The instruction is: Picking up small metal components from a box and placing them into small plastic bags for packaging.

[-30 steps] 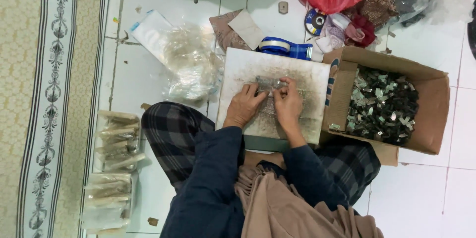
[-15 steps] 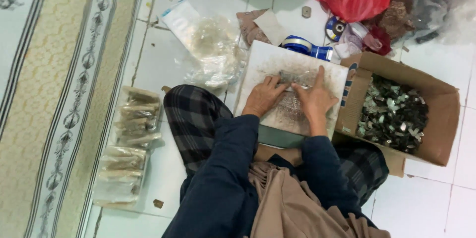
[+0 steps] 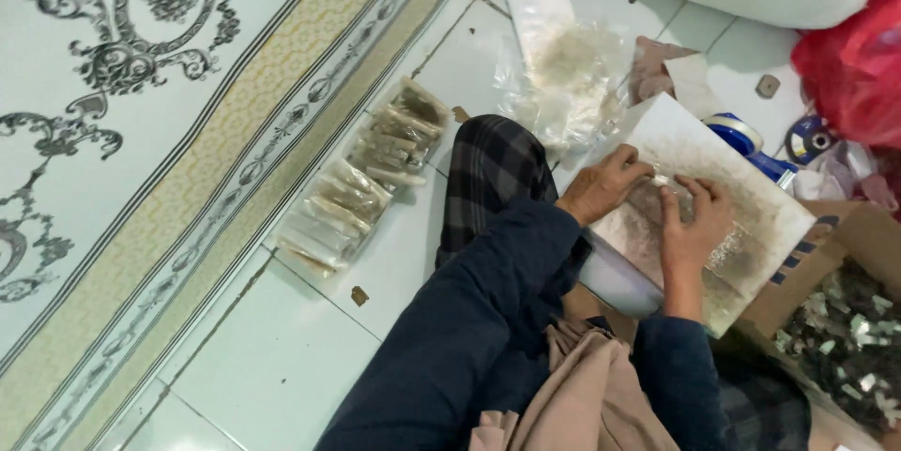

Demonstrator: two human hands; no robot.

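Clear packets point(image 3: 361, 190) in row on floor; crumpled clear bags point(image 3: 563, 76); brown cardboard box point(image 3: 845, 320) at right; red bag point(image 3: 854, 66).

Left hand point(image 3: 603, 186) and right hand point(image 3: 693, 224) side by side, fingertips pinched together

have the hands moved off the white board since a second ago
No. Both the left hand and right hand stay together on the white board; only the head camera shifted, judging by the cardboard box sliding along.

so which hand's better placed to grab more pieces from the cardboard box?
Right, probably. The right hand rests on the board's side nearest the cardboard box; the left hand sits on the far side, by the plaid knee.
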